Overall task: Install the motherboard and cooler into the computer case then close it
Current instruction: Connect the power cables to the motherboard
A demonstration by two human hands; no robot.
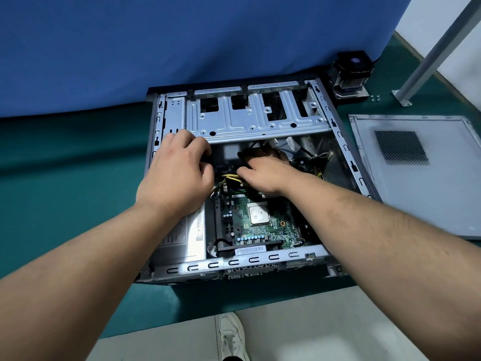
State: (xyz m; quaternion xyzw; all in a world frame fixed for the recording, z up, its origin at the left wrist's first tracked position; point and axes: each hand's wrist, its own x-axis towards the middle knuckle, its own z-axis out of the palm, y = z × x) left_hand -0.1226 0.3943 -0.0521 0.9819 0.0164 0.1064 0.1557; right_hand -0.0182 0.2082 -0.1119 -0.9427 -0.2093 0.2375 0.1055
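The left hand [179, 175] has its fingers curled down under the near edge of the drive cage [257, 113], their tips hidden, so whether they grip a cable or only rest there cannot be told. The right hand [265, 170] reaches in from the other side with fingers stretched forward and flat among black cables [247, 152]; its fingertips are lost in shadow beneath the cage, and a grasp cannot be confirmed. Between the two hands a bundle of yellow wires [231, 177] rises from the board. The motherboard [260, 227] lies inside the open computer case [346, 152], its bare processor [258, 214] uncovered, just beside the power supply [187, 235] at the left. The case lies on its side on a green mat [65, 191]. The cooler [350, 72] stands outside, past the far right corner of the case, with small screws [374, 97] near it. The side panel [421, 173] lies flat to the right. A blue cloth [156, 48] hangs behind, a metal post [429, 58] stands at the right, and a white shoe [231, 337] shows on the floor below.
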